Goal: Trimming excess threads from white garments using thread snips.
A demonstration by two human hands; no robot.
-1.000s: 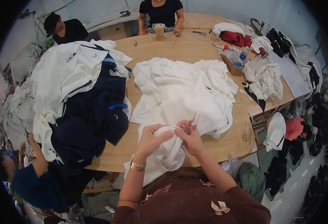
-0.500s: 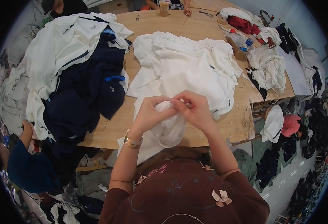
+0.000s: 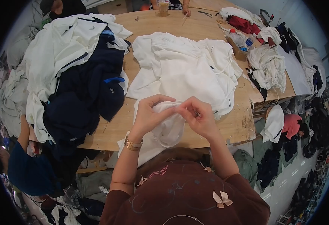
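Now our right hand has dipped slightly — fingertips pressed together against the white cloth our left hand pinches — at the worktop's six o'clock, so fine handling seems centred there.

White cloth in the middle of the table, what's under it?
Light-brown wooden tabletop shows around the rumpled white cloth, so that's underneath; anything else beneath is covered.

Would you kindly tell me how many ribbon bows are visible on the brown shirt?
3 on the brown shirt: a left bow, an upper-right bow and a lower-right bow. Others may be hidden.
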